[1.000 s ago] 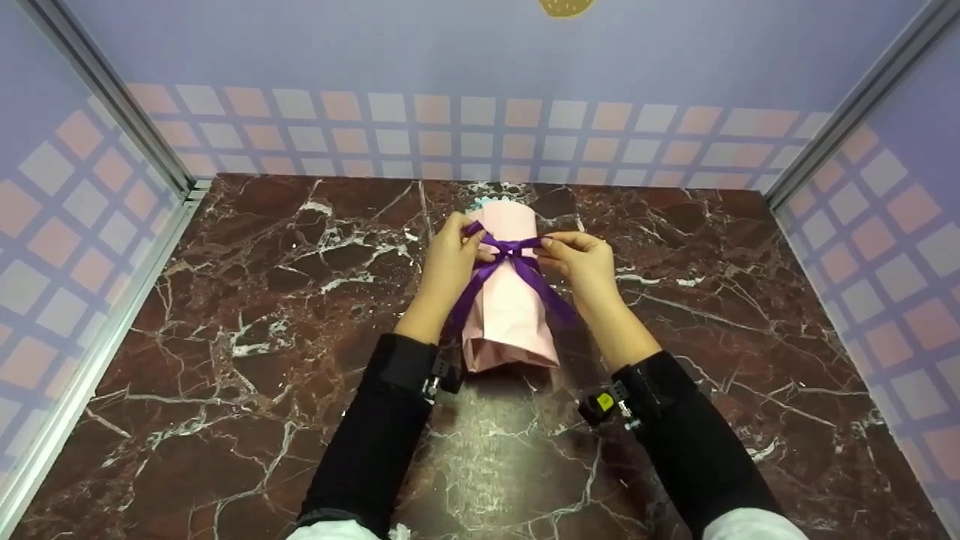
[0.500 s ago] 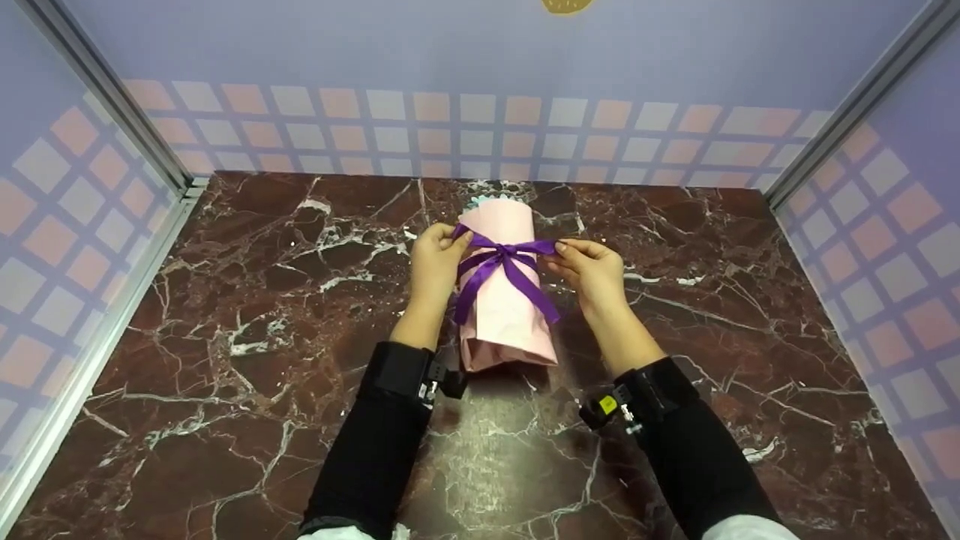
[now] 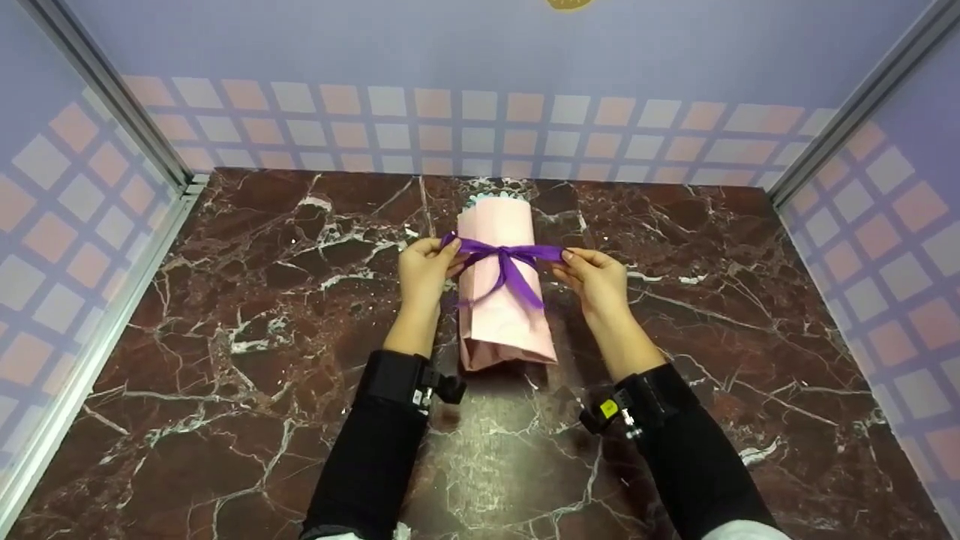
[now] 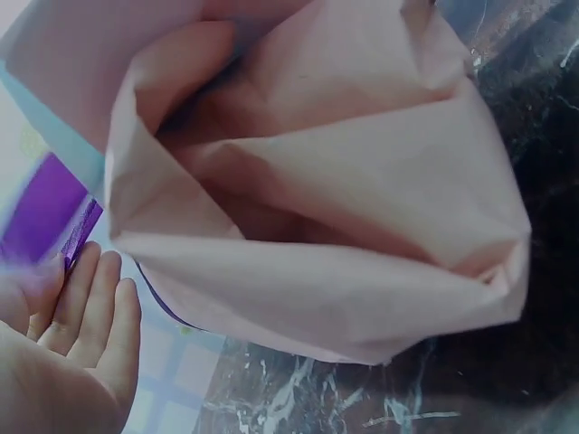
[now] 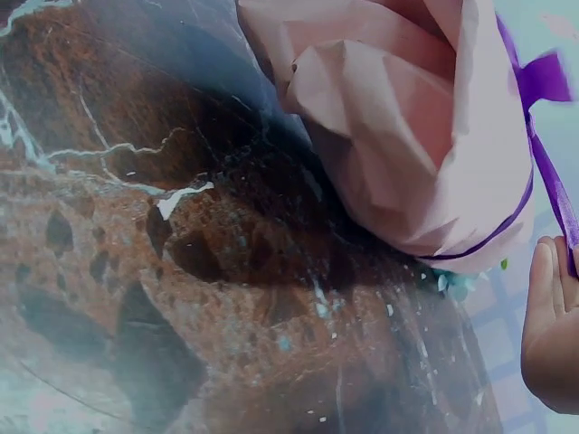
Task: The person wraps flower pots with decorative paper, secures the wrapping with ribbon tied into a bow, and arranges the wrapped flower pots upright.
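Observation:
A bundle wrapped in pink paper (image 3: 510, 330) lies on the table in the head view, with pale blue frilly tips (image 3: 480, 198) peeking out at its far end. Round its middle runs a purple ribbon (image 3: 516, 285), knotted on top, with two tails hanging toward the near end. My left hand (image 3: 421, 274) pinches the ribbon's left part between thumb and finger. On the other side, my right hand (image 3: 600, 285) pinches the right part, so the ribbon stretches across the bundle. The left wrist view shows the folded, creased near end of the paper (image 4: 308, 298).
A dark red marbled table (image 3: 262, 337) carries the bundle. Purple panels with checkered bands (image 3: 480, 146) enclose it at the back and both sides, with metal strips (image 3: 112, 97) at the corners.
Both hands have drawn apart, left hand leftward and right hand rightward, pulling the ribbon's two sides outward. The hanging tails have become shorter. The bundle stays nearly in place.

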Demonstrator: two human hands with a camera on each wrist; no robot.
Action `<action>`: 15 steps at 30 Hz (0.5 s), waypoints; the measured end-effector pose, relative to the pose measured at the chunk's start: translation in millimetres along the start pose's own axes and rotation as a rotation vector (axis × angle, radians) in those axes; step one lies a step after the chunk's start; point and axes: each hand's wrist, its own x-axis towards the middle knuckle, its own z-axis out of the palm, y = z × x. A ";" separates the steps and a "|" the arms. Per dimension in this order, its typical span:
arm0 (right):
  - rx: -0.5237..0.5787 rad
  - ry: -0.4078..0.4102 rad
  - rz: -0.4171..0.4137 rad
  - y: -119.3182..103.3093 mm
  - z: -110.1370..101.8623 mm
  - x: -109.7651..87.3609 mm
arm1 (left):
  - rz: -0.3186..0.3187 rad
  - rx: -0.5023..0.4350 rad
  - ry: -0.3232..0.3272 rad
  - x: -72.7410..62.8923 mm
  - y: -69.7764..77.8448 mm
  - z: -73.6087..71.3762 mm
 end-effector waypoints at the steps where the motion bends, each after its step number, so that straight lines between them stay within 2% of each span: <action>1: 0.002 0.002 0.003 1.3 -0.8 -0.1 | -0.005 0.001 0.002 -0.5 -1.1 -0.8; 8: -0.004 0.022 0.008 11.3 -4.6 -0.6 | -0.036 0.007 0.035 -3.8 -7.0 -4.2; 15: 0.016 0.038 0.041 19.8 -5.2 -4.1 | -0.033 0.029 0.104 -7.5 -12.0 -6.3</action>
